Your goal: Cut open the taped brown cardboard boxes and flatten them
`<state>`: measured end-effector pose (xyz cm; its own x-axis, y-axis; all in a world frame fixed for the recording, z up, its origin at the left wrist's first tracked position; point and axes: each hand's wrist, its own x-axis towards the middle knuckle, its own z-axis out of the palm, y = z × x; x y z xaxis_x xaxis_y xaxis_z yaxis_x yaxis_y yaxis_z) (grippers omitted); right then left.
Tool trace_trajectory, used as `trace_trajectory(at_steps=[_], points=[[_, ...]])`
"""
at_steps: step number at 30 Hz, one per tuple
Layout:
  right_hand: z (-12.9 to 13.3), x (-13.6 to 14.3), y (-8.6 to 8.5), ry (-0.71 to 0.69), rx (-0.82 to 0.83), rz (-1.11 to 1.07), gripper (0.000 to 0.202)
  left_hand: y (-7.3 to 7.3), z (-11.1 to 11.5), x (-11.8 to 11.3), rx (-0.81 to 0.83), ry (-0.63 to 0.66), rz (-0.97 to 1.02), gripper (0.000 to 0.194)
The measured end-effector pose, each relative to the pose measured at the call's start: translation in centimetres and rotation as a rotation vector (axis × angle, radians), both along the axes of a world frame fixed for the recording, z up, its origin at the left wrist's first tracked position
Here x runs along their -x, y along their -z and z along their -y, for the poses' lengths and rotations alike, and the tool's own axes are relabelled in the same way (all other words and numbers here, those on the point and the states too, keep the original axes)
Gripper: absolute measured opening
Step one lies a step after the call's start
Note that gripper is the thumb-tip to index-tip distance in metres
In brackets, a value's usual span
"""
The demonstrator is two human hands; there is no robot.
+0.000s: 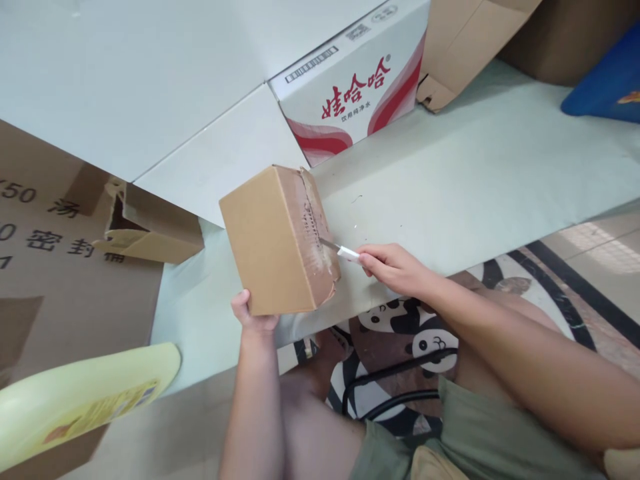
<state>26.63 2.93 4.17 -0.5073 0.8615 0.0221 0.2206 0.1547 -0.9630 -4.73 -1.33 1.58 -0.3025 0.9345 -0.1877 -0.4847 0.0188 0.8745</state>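
Seen through my head camera, a brown cardboard box [265, 247] sits near the centre, slightly toward nine o'clock, tilted over the pale green tabletop [440, 180]; I cannot tell whether its underside touches it. Its taped, perforated and ragged seam [311, 223] faces three o'clock. I judge the step in hand to be cutting along that seam, partly worked, with flaps not yet lifted. My left hand [255, 320] is clamped on the box's lower corner at seven o'clock, thumb on the near face, the other fingers mostly hidden. My right hand [393, 263], toward four o'clock, is closed around the white handle of a small knife [347, 254], its blade meeting the seam. The next move, as I judge it, calls for a firm left grip and a shallow blade following the seam, clear of those fingers. A white carton with red lettering [355, 87] stands at one o'clock, and a yellow-green bottle [95, 393] lies across eight o'clock
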Motion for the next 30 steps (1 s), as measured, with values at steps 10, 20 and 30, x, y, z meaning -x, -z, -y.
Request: trace_trajectory(at_steps=[10, 20, 30], points=[[0.1, 0.2, 0.7, 0.114, -0.051, 0.053, 0.032, -0.7, 0.1, -0.4, 0.019, -0.051, -0.011, 0.064], [0.3, 0.4, 0.9, 0.132, -0.146, 0.026, 0.039, -0.2, 0.2, -0.3, 0.061, -0.05, -0.04, 0.063], [0.4, 0.4, 1.2, 0.178, -0.241, 0.058, 0.036, -0.3, 0.1, -0.4, 0.059, -0.042, -0.041, 0.056]])
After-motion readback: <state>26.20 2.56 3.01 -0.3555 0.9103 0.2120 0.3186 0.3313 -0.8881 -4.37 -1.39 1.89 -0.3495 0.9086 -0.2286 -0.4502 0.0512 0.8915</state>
